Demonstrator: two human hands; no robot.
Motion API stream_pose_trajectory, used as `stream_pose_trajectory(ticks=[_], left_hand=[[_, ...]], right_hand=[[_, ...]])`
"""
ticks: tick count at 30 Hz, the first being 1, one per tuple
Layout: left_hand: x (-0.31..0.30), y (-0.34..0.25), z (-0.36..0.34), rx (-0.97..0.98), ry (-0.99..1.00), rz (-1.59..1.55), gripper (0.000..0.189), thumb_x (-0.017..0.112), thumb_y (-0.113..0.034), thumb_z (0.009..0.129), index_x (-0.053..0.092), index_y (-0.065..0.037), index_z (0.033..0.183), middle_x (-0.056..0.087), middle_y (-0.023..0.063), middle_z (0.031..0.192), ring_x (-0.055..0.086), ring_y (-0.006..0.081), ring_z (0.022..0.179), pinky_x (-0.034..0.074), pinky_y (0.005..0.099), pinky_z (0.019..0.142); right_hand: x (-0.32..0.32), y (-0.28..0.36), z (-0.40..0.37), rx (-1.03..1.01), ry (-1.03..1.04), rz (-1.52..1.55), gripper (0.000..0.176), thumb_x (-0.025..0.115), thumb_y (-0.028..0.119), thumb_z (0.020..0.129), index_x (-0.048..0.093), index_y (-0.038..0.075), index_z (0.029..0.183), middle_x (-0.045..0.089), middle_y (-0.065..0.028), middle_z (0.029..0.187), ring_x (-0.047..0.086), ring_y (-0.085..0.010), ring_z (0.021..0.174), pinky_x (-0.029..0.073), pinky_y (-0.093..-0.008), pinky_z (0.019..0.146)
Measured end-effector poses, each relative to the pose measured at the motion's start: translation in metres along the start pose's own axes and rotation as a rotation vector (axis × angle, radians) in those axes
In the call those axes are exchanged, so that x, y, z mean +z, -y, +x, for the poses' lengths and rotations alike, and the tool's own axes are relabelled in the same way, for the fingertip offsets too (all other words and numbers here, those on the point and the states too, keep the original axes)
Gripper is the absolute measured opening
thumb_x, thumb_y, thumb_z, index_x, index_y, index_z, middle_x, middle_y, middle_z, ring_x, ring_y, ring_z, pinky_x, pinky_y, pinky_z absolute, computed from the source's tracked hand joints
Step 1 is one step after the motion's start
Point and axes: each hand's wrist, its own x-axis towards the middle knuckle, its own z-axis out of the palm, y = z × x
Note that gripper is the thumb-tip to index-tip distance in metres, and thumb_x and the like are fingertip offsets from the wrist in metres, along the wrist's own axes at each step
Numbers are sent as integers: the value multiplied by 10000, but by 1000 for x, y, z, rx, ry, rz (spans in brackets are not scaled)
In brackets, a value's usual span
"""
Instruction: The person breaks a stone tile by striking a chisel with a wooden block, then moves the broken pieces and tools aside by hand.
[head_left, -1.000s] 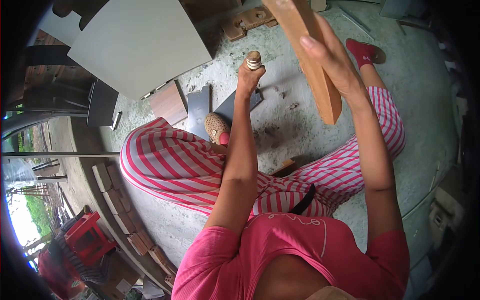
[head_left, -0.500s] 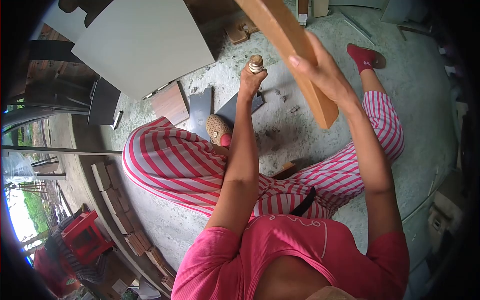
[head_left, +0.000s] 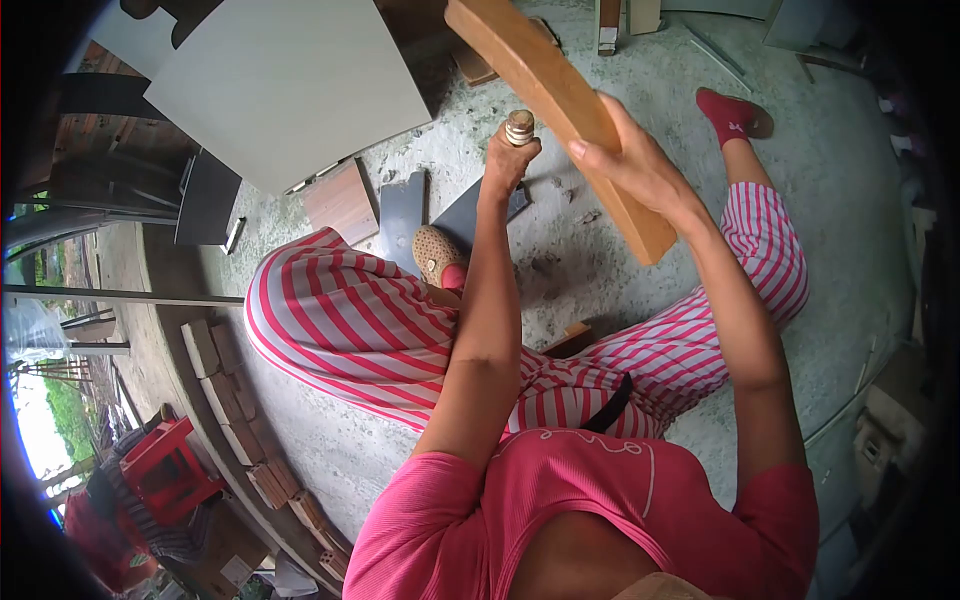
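Observation:
My left hand is closed around an upright tool handle, whose round wooden top has metal rings. The tool's lower part is hidden by my fist. To the right, my right hand grips a thick, slightly curved wooden block between thumb and fingers. The block slants from upper left to lower right, close beside the handle's top. Below my left hand, a dark grey board lies on the floor, with my left shoe by it.
A large pale panel leans at the upper left. A wood-grain board and a grey strip lie on the concrete floor. Bricks line the ledge at left, near a red plastic stool.
The wooden block has come down and left with my right hand, and its upper end now shows. My left hand has shifted slightly right with the handle.

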Motion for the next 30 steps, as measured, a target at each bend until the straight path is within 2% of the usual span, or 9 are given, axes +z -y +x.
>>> stream_pose_trajectory(ticks=[5, 7, 8, 11, 15, 19, 23, 26, 30], left_hand=[[-7, -7, -3, -57, -17, 181, 194, 651, -94, 677, 538, -32, 821, 548, 11, 686, 482, 101, 619, 448, 281, 599], [-7, 2, 0, -37, -24, 128, 190, 647, -88, 684, 546, -26, 832, 561, 9, 698, 496, 99, 629, 452, 277, 606], [-6, 6, 1, -20, -33, 74, 187, 644, -82, 691, 554, -20, 843, 574, 8, 710, 510, 97, 639, 456, 274, 613], [2, -28, -11, 2, -39, -4, 194, 634, -59, 703, 573, -9, 880, 606, 8, 756, 544, 95, 670, 463, 262, 632], [-3, -22, -17, -44, -7, -72, 209, 624, -40, 715, 587, -11, 919, 627, 15, 801, 568, 95, 703, 466, 246, 643], [-25, 0, -12, -88, -106, 3, 156, 640, -71, 715, 553, -44, 842, 576, -4, 740, 521, 91, 646, 441, 242, 603], [-40, 11, -14, -67, -324, -144, 98, 612, -93, 739, 524, -75, 777, 500, -15, 670, 464, 100, 587, 383, 250, 558], [-60, 36, -19, -32, -729, -576, 101, 575, -67, 740, 483, -67, 783, 464, 29, 670, 491, 152, 595, 425, 310, 549], [-56, 51, -36, -165, -959, -934, 137, 572, -66, 735, 462, -67, 817, 488, 19, 709, 487, 132, 564, 434, 277, 514]], right_hand=[[-6, 41, 0, -288, -237, 26, 769, 627, 449, 756, 322, 36, 1328, 569, -185, 1097, 589, -254, 983, 466, -349, 844], [7, 31, -1, -230, -283, 42, 788, 598, 429, 772, 269, 25, 1362, 493, -180, 1201, 499, -260, 1100, 409, -370, 918], [19, 17, -3, -143, -252, 51, 779, 600, 412, 774, 257, 34, 1362, 515, -184, 1170, 523, -262, 1070, 416, -368, 909], [35, -29, -1, 165, 83, -150, 759, 604, 424, 769, 297, 32, 1342, 542, -194, 1119, 554, -281, 1018, 430, -366, 880], [29, -42, -7, 196, 113, -6, 739, 617, 462, 748, 358, 42, 1298, 568, -198, 1108, 581, -290, 1012, 445, -376, 859], [29, -54, -24, 156, 25, 54, 780, 594, 512, 769, 338, 19, 1317, 538, -186, 1147, 533, -271, 1075, 403, -360, 912], [25, -71, -48, 202, -32, 134, 749, 571, 480, 808, 322, 4, 1331, 491, -168, 1203, 474, -250, 1135, 370, -348, 940], [25, -90, -70, 247, -70, 231, 673, 525, 467, 849, 347, 36, 1334, 473, -148, 1225, 431, -237, 1151, 319, -338, 973], [25, -109, -92, 312, -179, 268, 635, 516, 445, 863, 365, 36, 1325, 477, -138, 1216, 436, -230, 1136, 323, -331, 965]])
